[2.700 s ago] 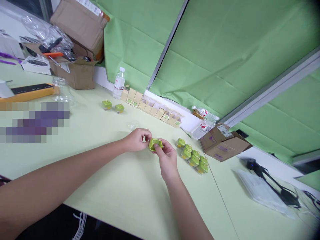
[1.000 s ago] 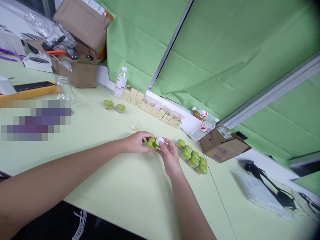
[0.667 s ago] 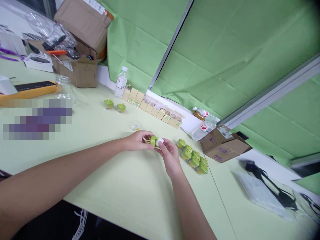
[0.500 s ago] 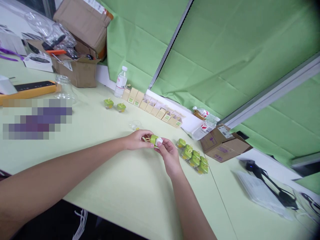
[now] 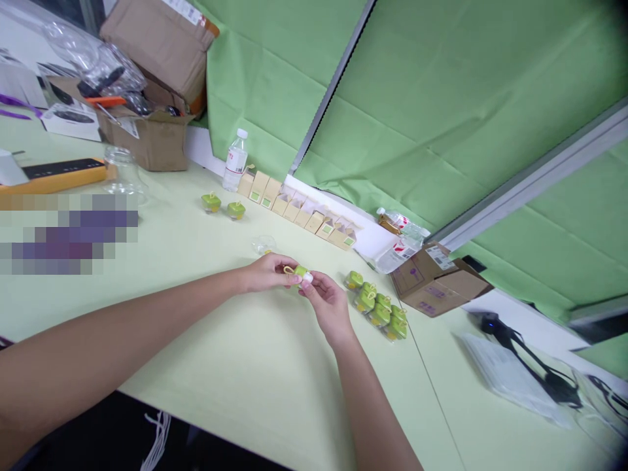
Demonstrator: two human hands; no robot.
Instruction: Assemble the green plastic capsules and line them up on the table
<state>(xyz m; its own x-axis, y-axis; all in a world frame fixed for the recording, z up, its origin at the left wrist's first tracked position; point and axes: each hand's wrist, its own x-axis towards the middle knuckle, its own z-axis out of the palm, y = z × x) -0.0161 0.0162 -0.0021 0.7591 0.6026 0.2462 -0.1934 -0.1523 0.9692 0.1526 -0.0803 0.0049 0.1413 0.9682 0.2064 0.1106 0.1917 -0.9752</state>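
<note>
In the middle of the frame the left hand has its grip closed around a small green cap with a cord loop, and the right hand pinches a white piece at the cap's open end. The two parts meet, the white one partly inside, though whether it is fully seated cannot be told. Just above the left hand, a clear cup sits on the tabletop with no green top on it, so this unit looks incomplete: cap and cup are apart. By contrast, the cluster of green-topped containers right of centre and the pair of green-topped containers left of centre, higher up, appear closed and done. As for room, the lower middle of the tabletop is open down to its near edge, which slants across the bottom of the frame. Movement is tighter beyond the hands, where a row of small cartons lines the far edge beside an upright bottle; to the right, the cluster sits near the right hand, with a cardboard box behind it.
</note>
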